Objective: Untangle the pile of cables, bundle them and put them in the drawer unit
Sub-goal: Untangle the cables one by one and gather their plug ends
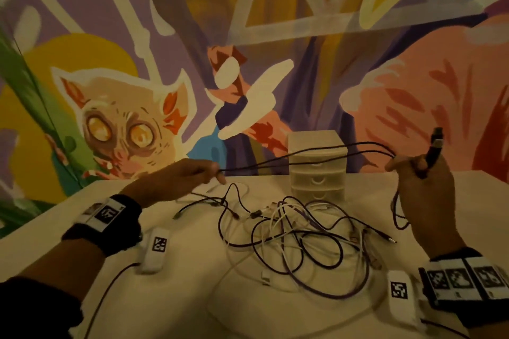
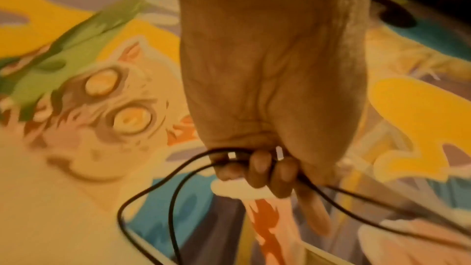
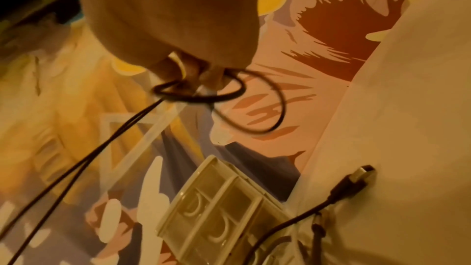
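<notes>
Both my hands are raised over the table (image 1: 451, 201): left hand (image 1: 190, 175) and right hand (image 1: 421, 187) each grip the dark cable (image 1: 316, 153), stretched before the drawer unit (image 1: 316, 165).

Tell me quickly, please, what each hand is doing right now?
Left hand: fingers curled round strands of the dark cable.
Right hand: grips the same cable's folded loops and plug ends.

A dark cable (image 1: 311, 155) hangs stretched in the air, folded double. More dark and white cables (image 1: 297, 239) lie tangled below. The pale drawer unit (image 1: 316, 165) stands behind them, drawers closed.
</notes>
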`<control>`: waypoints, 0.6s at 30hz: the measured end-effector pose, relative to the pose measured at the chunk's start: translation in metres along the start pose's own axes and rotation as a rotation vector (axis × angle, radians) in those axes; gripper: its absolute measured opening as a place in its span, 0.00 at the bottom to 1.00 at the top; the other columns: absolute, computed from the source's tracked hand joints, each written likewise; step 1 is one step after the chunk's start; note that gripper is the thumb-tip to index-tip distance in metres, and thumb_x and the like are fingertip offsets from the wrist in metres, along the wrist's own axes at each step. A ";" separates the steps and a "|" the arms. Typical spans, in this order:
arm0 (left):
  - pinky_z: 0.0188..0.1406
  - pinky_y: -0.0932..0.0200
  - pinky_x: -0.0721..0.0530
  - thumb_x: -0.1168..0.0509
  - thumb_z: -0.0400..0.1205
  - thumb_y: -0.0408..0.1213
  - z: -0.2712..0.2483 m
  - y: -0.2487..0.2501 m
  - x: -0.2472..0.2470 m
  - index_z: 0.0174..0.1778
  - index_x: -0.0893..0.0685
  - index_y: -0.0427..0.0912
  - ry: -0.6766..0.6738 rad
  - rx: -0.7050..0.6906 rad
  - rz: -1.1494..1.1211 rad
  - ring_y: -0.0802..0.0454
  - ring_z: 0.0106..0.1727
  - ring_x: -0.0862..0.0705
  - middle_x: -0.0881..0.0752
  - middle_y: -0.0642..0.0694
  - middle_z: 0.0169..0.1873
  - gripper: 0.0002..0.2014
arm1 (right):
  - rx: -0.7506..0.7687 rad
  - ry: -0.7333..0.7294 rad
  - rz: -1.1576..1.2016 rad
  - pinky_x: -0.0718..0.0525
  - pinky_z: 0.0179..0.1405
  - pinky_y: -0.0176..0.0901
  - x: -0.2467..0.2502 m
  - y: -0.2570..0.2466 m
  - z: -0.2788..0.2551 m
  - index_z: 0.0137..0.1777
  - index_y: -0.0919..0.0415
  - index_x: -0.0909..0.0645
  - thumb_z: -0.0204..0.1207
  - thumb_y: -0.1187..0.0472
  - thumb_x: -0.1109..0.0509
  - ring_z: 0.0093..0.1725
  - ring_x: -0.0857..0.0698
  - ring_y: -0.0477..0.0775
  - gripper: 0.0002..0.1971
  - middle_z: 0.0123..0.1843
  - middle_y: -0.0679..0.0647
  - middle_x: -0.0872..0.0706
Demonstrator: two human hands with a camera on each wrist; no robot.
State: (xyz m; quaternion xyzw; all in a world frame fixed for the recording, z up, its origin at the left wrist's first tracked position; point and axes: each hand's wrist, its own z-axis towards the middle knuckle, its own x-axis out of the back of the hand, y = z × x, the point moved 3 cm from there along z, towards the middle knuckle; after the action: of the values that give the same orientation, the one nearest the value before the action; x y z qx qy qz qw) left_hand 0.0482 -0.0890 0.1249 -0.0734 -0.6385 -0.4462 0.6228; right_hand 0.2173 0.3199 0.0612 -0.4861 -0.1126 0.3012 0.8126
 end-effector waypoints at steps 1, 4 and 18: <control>0.54 0.54 0.21 0.49 0.93 0.59 -0.005 -0.011 0.013 0.52 0.07 0.57 0.040 0.011 0.075 0.63 0.42 0.21 0.16 0.49 0.42 0.24 | -0.001 -0.113 0.075 0.31 0.33 0.51 -0.005 -0.007 -0.003 0.41 0.49 0.19 0.88 0.66 0.30 0.27 0.31 0.47 0.15 0.36 0.50 0.16; 0.59 0.42 0.16 0.50 0.89 0.71 -0.021 -0.033 0.050 0.45 0.06 0.52 0.111 0.151 0.149 0.50 0.50 0.13 0.10 0.43 0.44 0.34 | -0.086 -0.582 0.236 0.44 0.23 0.48 -0.027 -0.030 -0.022 0.36 0.44 0.16 0.88 0.59 0.30 0.22 0.41 0.50 0.17 0.31 0.64 0.20; 0.60 0.67 0.19 0.35 0.83 0.65 -0.010 0.042 -0.017 0.65 0.13 0.64 0.161 -0.053 0.093 0.69 0.61 0.14 0.10 0.65 0.56 0.18 | -0.430 -0.701 0.540 0.48 0.22 0.44 -0.047 -0.027 -0.040 0.40 0.55 0.31 0.90 0.37 0.41 0.23 0.32 0.49 0.24 0.32 0.55 0.29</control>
State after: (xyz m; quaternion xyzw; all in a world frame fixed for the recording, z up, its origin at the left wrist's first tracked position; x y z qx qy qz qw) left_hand 0.0867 -0.0630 0.1288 -0.0834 -0.5701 -0.4378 0.6901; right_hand 0.2091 0.2540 0.0694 -0.5238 -0.3091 0.6164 0.5001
